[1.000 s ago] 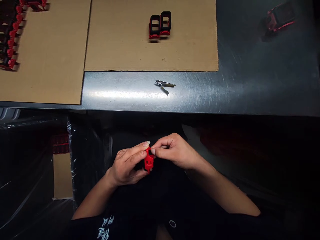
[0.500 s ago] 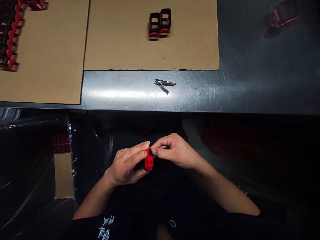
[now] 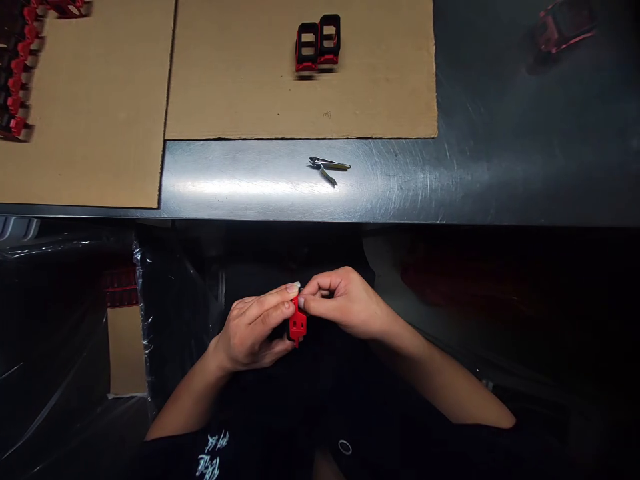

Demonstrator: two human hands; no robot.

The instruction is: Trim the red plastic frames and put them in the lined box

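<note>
Brushed steel worktable (image 3: 380, 180) fills the upper part of the view, and two cardboard sheets are laid on it: a left sheet (image 3: 85, 120) and a centre sheet (image 3: 300, 100). A row of black-and-red parts (image 3: 17, 73) is lined up along the left side of the left sheet. Near the far side of the centre sheet, a pair of black-and-red frames (image 3: 317, 47) is placed side by side, touching. A small steel nail clipper (image 3: 327, 167) is laid on bare steel between the centre sheet and the table's front edge. A further black-and-red frame (image 3: 565, 30) is seen on the steel near the far right corner, dim and blurred. Below the front edge, clear plastic sheeting (image 3: 170, 313) is hung over a dark area, with red parts (image 3: 121, 287) and a cardboard panel (image 3: 125, 350) visible beside it. A red plastic part (image 3: 298, 323) is held upright in the air, below the table's front edge and near the middle of the view. A narrow pinch is applied: the part is gripped at its upper end between the fingertips (image 3: 287, 288) of the left hand (image 3: 250, 330) and the thumb and forefinger (image 3: 306, 303) of the right hand (image 3: 345, 303). A black sleeve with white print (image 3: 213, 453) is seen at the bottom of the view.
</note>
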